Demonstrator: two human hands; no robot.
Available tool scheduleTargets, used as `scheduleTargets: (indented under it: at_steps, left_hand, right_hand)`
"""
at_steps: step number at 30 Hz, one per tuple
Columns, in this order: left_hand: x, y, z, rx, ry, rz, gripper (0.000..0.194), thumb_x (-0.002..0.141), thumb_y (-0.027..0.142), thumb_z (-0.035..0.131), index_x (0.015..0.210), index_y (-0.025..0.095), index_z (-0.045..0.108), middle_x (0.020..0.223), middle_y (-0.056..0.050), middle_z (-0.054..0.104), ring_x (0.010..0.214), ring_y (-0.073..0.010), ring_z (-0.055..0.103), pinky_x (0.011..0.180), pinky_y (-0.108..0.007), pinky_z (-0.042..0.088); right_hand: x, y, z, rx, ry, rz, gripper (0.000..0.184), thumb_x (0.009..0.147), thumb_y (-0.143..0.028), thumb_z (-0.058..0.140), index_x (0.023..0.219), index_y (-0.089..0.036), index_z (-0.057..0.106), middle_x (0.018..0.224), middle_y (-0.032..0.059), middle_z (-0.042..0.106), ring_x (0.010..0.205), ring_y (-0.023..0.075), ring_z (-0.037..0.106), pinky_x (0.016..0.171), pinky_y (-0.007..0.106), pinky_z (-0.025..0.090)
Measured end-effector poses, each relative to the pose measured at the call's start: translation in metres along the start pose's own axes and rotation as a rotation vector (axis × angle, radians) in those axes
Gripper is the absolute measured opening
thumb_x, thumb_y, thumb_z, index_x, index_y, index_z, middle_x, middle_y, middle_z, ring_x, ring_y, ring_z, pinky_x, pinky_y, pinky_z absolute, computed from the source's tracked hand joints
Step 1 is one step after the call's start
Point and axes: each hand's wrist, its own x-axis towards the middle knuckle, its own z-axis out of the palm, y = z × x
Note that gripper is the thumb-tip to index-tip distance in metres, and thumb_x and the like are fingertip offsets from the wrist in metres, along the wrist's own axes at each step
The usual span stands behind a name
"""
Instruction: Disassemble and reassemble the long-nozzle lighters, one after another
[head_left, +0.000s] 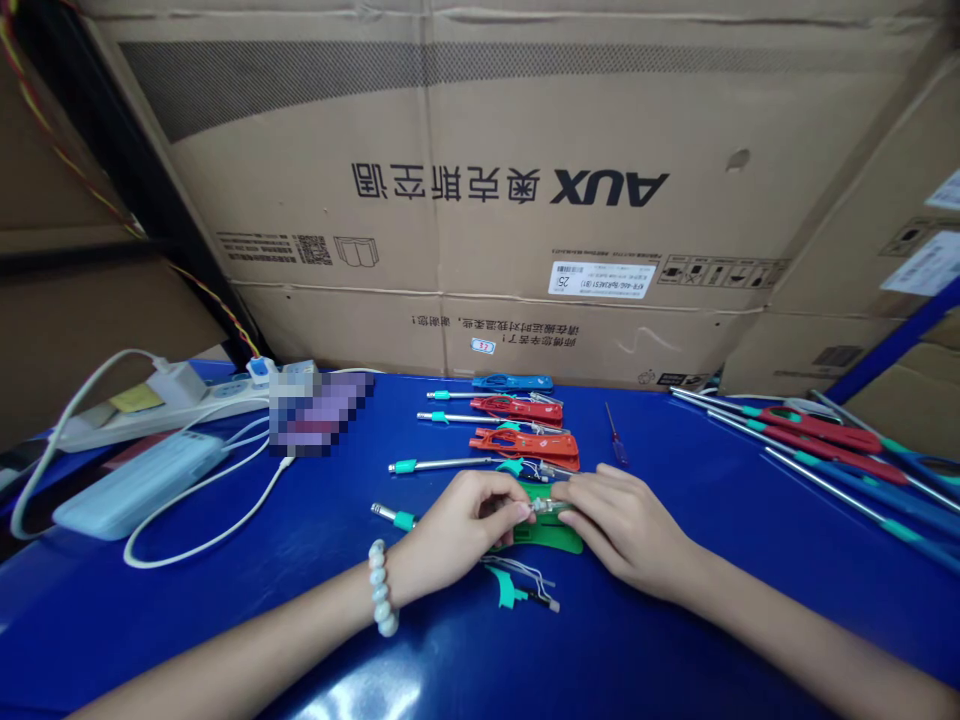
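My left hand (469, 525), a beaded bracelet at its wrist, pinches a small clear plastic piece (547, 506) between thumb and fingers. The fingers of my right hand (626, 525) close on the other end of that piece. Directly beneath lies a green plastic handle shell (559, 538), partly covered by both hands. A metal tube (384, 511) with a mint-green collar runs under my left hand. Nearer to me are a mint-green plastic part (504, 588), thin white wires (529, 570) and a small black part (538, 600). My fingers hide some of the clear piece.
Beyond my hands lie orange-red (532, 447), red (525, 408) and blue handle shells (514, 382) with metal tubes. A screwdriver (617, 440) lies right of them. Several longer rod tools (840, 450) are at far right. A power bank (142, 485), cables and power strip (217, 395) occupy the left.
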Motion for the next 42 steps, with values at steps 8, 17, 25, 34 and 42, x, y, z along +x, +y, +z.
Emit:
scheduleTargets:
  at_steps: [8,17,25,34,42]
  left_hand:
    - [0.001,0.000,-0.002,0.050,-0.001,0.057,0.025,0.090,0.034,0.052,0.078,0.013,0.060,0.068,0.001,0.055,0.061,-0.0114,0.051,0.057,-0.021,0.041]
    - [0.005,0.006,-0.017,0.426,0.135,0.247,0.018,0.093,0.022,0.049,0.083,0.017,0.064,0.083,-0.001,0.064,0.078,-0.0158,0.057,0.074,-0.027,0.041]
    - [0.007,0.003,-0.018,0.701,0.066,0.333,0.015,0.092,0.014,0.048,0.087,0.017,0.062,0.087,-0.003,0.061,0.085,-0.0179,0.056,0.080,-0.031,0.044]
    - [0.009,0.006,-0.031,0.885,-0.058,0.367,0.010,0.090,0.012,0.054,0.087,0.016,0.062,0.089,-0.003,0.061,0.087,-0.0176,0.056,0.082,-0.031,0.044]
    - [-0.001,0.020,-0.034,0.880,-0.325,0.354,0.008,0.089,0.016,0.059,0.082,0.017,0.064,0.082,0.000,0.062,0.080,-0.0142,0.058,0.074,-0.025,0.044]
  right_hand:
    - [0.000,-0.001,0.000,0.031,0.017,0.019,0.023,0.098,-0.022,0.036,0.097,-0.014,0.058,0.084,0.0074,0.069,0.071,0.0188,0.064,0.063,0.030,0.039]
    - [0.000,0.008,-0.005,0.100,0.050,0.241,0.017,0.096,-0.025,0.041,0.099,-0.017,0.056,0.087,0.0059,0.069,0.068,0.0187,0.059,0.065,0.030,0.043]
    - [0.002,0.009,-0.009,0.240,0.011,0.373,0.013,0.096,-0.027,0.041,0.097,-0.020,0.052,0.088,0.0049,0.067,0.078,0.0216,0.060,0.071,0.033,0.044]
    - [0.004,0.009,-0.012,0.389,-0.030,0.459,0.013,0.095,-0.028,0.040,0.102,-0.021,0.049,0.082,0.0028,0.064,0.073,0.0207,0.059,0.068,0.031,0.042]
    - [0.005,0.009,-0.011,0.487,-0.049,0.439,0.006,0.095,-0.023,0.038,0.096,-0.022,0.044,0.082,0.0005,0.059,0.074,0.0176,0.055,0.068,0.029,0.038]
